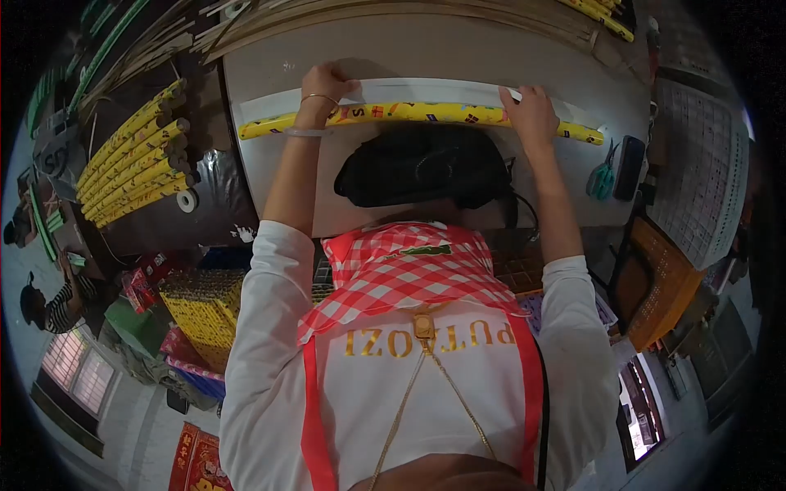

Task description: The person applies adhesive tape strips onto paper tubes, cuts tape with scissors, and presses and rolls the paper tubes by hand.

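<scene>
A long yellow patterned paper roll lies across the grey table, with a white paper edge showing along its far side. My left hand has its fingers curled closed on that edge, left of the middle. Toward the right end, my right hand is closed on the same white edge, its wrist crossing the roll. A black bag sits just on the near side of the roll, between my forearms.
Teal scissors and a dark phone lie at the table's right. Several yellow rolls and a white tape roll are on the left. Wooden strips line the far edge. Another person is at far left.
</scene>
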Demonstrator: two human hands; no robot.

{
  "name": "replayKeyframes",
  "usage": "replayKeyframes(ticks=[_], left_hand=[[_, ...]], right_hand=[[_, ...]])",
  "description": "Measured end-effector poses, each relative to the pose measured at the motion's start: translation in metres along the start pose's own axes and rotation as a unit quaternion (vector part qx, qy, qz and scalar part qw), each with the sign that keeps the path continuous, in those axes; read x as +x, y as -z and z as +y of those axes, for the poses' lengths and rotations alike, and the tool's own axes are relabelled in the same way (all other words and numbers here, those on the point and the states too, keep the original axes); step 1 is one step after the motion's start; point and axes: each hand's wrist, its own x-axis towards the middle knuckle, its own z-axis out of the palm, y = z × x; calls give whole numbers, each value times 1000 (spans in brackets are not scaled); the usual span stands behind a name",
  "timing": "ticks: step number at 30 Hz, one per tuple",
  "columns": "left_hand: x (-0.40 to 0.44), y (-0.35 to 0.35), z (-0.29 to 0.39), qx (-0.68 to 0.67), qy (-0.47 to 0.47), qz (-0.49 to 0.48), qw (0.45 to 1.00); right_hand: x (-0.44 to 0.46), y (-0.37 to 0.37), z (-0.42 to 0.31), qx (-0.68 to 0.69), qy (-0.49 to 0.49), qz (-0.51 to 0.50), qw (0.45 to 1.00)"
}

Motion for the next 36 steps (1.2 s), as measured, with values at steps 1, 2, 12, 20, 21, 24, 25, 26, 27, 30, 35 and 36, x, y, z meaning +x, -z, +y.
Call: replayKeyframes(ticks=[1,2,12,20,21,24,25,26,27,30,35,36], left_hand=[[0,0,0,4,-2,7,1000],[0,0,1,3,-2,7,1000],[-1,0,2,4,5,5,1000],[-1,0,-1,-14,-1,6,1000],[0,-1,-2,-6,5,-2,1000],[-3,-1,-1,8,-2,16,1000],[-6,-2,1,14,-14,39,999],[-9,-2,3,15,-14,42,999],[-13,-3,8,3,1,64,998],[-21,-7,21,-5,21,89,996],[-18,-28,36,40,-57,188,980],[-25,-29,52,11,-118,196,973]], right_hand=[[0,-1,0,-3,0,2,1000],[0,-1,-1,-6,0,4,1000],[1,-4,-2,-10,1,2,1000],[4,-2,-8,-24,-20,-26,999],[4,0,-8,-24,-19,-25,999],[5,4,-10,-25,-17,-40,999],[6,3,-10,-25,-21,-44,998],[6,2,-11,-25,-26,-48,998],[6,2,-11,-23,-24,-46,998],[5,1,-11,-18,-22,-47,998],[5,-7,-9,-16,-15,-13,1000],[5,-7,-10,-18,-14,-7,1000]])
